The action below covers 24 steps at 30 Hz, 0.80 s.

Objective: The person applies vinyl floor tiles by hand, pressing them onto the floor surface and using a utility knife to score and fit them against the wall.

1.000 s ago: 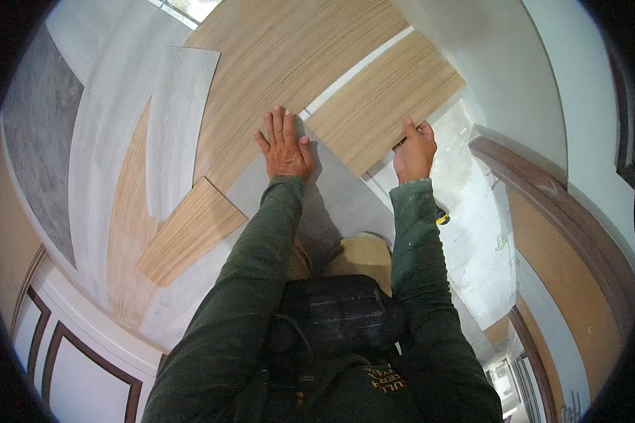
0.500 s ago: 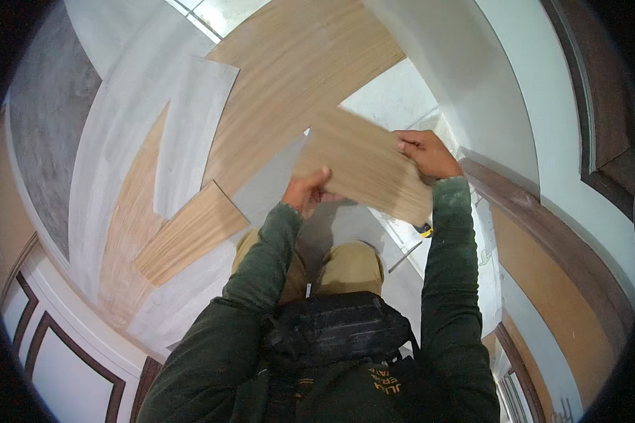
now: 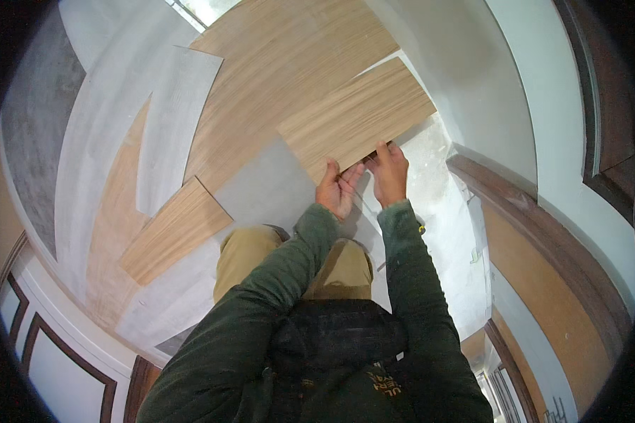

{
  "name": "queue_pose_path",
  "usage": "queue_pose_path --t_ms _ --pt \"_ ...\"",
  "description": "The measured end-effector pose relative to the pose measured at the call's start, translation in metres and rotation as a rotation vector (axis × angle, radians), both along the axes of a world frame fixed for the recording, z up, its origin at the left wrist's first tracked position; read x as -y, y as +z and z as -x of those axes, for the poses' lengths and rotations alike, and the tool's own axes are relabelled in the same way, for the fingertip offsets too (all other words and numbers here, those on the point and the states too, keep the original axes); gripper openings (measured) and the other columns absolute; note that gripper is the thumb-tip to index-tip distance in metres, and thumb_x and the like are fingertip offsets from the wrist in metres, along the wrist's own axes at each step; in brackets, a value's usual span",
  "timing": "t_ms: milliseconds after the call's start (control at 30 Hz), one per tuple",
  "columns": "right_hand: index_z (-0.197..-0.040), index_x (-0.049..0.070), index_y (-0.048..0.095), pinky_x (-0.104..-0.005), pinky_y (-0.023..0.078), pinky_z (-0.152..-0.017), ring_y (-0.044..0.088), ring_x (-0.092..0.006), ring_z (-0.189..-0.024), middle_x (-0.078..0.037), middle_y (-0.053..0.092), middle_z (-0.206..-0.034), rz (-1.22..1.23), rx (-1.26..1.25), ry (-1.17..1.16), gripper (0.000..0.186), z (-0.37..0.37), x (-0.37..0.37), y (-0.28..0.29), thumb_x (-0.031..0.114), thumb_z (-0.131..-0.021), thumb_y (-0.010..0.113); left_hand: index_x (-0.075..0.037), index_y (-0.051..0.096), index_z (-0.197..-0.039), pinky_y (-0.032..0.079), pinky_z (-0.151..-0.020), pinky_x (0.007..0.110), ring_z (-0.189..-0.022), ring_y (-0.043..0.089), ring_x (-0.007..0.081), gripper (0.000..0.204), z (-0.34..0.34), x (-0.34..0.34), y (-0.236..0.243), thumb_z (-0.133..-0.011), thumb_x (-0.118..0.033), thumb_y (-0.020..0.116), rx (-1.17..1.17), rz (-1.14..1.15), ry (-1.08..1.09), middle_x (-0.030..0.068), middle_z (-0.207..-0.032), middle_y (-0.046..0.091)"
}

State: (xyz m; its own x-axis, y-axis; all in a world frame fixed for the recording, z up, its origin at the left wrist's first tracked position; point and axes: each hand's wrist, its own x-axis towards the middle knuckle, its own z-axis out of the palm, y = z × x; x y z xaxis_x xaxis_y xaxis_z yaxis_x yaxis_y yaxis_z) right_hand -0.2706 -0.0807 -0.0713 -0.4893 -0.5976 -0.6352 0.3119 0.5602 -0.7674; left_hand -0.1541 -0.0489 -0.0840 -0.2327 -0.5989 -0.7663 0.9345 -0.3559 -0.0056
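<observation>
A short wood-look flooring plank (image 3: 360, 114) lies tilted against the laid wood-look floor (image 3: 275, 77), its far end by the wall. My left hand (image 3: 336, 192) grips its near edge, thumb on top and fingers below. Close beside it, my right hand (image 3: 389, 176) holds the same edge, its fingertips curled at the rim. A dark gap shows under that edge, between the two hands. Grey underlay (image 3: 268, 185) stretches from the plank toward my knees.
Another short wood-look plank (image 3: 178, 229) rests to the left of my knees, near a pale grey board (image 3: 178, 116). A wall (image 3: 466, 92) with a brown ledge (image 3: 536, 204) runs along the right. Bare whitish floor (image 3: 448, 254) lies beside my right forearm.
The plank has gone from being held up between both hands to lying farther forward against the laid floor. My right hand has come left and both hands now hold its near edge.
</observation>
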Motion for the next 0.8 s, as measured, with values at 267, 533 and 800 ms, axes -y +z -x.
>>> queue_pose_path --t_ms 267,533,800 --pt "-0.098 -0.005 0.059 -0.0279 0.045 -0.052 0.058 -0.0153 -0.070 -0.010 0.063 -0.084 -0.013 -0.111 -0.109 0.020 0.013 0.041 -0.037 0.009 -0.086 0.067 -0.003 0.066 -0.097 0.050 -0.067 0.031 -0.081 0.062 0.0183 0.021 -0.055 -0.017 -0.007 -0.094 -0.023 0.060 0.826 0.199 -0.956 0.0081 -0.094 0.065" --pt "-0.098 -0.015 0.053 -0.0291 0.054 -0.043 0.062 -0.0213 -0.059 -0.017 0.062 -0.083 -0.177 -0.393 -0.071 0.038 0.009 0.042 -0.035 0.008 -0.079 0.075 -0.010 0.033 -0.141 0.000 -0.116 0.058 -0.145 0.011 0.0359 0.093 -0.133 0.064 -0.030 -0.071 -0.057 0.074 2.145 0.626 -0.988 0.0147 -0.151 0.027" --pt "-0.092 -0.016 0.054 -0.0298 0.058 -0.044 0.064 -0.0212 -0.054 -0.020 0.062 -0.074 -0.225 -0.454 0.067 0.040 0.012 0.052 -0.020 0.012 -0.076 0.078 -0.012 0.035 -0.142 -0.004 -0.114 0.061 -0.148 0.004 0.0345 0.104 -0.131 0.064 -0.039 -0.065 -0.073 0.069 2.221 0.583 -1.091 0.0124 -0.155 0.023"
